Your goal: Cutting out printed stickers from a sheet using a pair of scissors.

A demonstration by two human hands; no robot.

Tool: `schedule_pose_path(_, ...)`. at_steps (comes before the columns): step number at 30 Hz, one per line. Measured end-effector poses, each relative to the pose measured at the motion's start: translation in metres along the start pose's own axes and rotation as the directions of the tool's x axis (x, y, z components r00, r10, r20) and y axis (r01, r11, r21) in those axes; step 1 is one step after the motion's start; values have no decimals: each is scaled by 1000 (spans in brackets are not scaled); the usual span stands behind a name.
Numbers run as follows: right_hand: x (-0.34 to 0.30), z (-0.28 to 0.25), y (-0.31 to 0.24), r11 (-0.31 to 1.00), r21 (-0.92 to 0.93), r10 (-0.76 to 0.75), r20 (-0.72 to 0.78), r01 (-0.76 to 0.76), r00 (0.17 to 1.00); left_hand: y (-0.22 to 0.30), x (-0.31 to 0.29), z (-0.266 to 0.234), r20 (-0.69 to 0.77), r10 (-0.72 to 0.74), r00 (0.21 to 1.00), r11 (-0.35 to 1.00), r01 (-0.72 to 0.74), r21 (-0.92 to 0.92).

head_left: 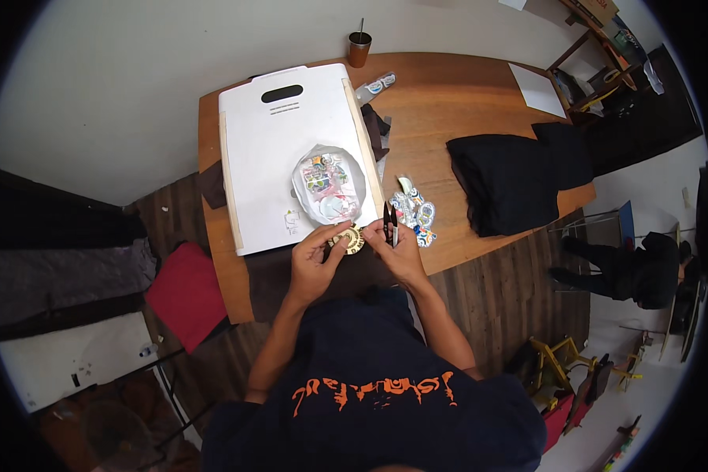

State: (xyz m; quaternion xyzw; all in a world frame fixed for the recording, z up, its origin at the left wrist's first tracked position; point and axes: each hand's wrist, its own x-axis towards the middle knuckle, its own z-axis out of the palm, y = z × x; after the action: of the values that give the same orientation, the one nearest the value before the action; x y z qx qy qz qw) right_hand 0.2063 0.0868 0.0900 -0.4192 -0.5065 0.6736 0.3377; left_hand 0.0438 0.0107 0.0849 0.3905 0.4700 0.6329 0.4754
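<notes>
Bowl point(330, 189) on board point(267, 149), patches point(414, 212) right, perhaps cloth point(511, 177) farther right.

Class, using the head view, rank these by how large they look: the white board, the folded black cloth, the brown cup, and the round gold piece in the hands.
1. White board
2. Folded black cloth
3. Round gold piece and brown cup: they look alike, and the cup is farther away, so unranked.

A wooden table point(480, 86) carries a white board point(283, 149), folded black cloth point(511, 177), a sheet of paper point(536, 89), a brown cup point(359, 49) and loose stickers point(414, 211).
</notes>
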Motion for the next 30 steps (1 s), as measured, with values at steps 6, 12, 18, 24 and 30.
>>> schedule_pose_path(6,4,7,-1,1000,14,0,-39,0,999,1,4,-3,-28,-22,999,1000,21,-16)
schedule_pose_path(12,6,5,5,996,64,59,-70,-55,996,4,7,-5,-49,0,999,1000,0,7)
schedule_pose_path(18,4,2,5,999,-3,32,25,-32,999,3,9,0,-24,36,999,999,-36,16)
schedule_pose_path(24,5,1,4,999,38,22,-53,-20,998,3,5,2,-10,-2,1000,1000,3,25)
schedule_pose_path(30,9,1,3,999,21,40,-27,-40,999,6,6,0,-93,7,996,1000,-8,-6)
